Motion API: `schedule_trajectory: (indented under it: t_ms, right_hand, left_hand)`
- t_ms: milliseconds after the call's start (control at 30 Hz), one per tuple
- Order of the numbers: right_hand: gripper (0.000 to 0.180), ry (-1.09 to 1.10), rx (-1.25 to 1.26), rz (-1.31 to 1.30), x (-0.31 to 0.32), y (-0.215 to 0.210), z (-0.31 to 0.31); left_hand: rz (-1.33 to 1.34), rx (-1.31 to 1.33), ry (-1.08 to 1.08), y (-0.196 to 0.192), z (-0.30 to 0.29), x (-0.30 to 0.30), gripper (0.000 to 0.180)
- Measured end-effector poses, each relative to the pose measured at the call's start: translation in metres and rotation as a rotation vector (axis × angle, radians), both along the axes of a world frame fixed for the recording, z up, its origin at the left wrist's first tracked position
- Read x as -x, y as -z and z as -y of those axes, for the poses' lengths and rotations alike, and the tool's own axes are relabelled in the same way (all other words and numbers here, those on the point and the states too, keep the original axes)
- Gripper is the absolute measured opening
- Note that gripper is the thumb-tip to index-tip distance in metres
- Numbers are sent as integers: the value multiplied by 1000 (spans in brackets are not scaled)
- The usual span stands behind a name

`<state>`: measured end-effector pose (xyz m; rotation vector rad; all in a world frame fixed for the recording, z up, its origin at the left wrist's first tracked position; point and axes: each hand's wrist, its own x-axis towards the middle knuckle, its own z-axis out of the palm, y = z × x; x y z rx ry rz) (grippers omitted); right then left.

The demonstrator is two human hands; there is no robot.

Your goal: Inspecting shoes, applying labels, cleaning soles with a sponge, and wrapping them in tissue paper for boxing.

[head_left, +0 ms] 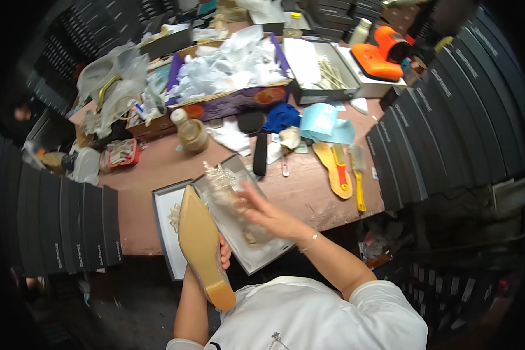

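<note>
**Shoe in left hand, right hand in clear wrap over open box**

Left hand (223,251) closed round a tan pointed shoe (201,245), sole up, heel toward body, held just off near edge of tabletop (309,195); only fingertips showing past the sole. Right hand (268,214) blurred, fingers spread on crinkly clear wrap (223,185) w/ something pale inside; can't tell whether pinching or just pressing.

Risks, as judged: shoe hangs past near edge w/ a thin grip, so a slip drops it to floor. Wrap could snag or tear under a hard pull. Open shoebox (239,233) sits over near edge, a nudge could tip it.

Containers: shoebox holds white paper + the wrapped item. Lid (166,224) beside it at left, small pale piece inside. Purple carton (233,96) at far side, full of crumpled white paper. Grey box (321,73) near far right corner, pale sticks inside. Tan bottle (189,131) mid-tabletop.
</note>
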<state>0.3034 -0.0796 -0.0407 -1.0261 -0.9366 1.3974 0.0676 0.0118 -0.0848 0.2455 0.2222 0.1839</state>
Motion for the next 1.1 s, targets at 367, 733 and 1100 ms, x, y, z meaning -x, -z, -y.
schedule_trajectory:
  t_ms: [367, 733, 1100]
  right_hand:
    - [58, -32, -236, 633, 7, 3, 14]
    - [62, 854, 358, 985, -183, 118, -66]
    - [73, 872, 205, 854, -174, 120, -70]
  left_hand:
    - [-284, -190, -239, -46, 52, -34, 76]
    - [-233, -283, -226, -33, 42, -51, 100]
    - [-167, -153, -231, -31, 36, -46, 88]
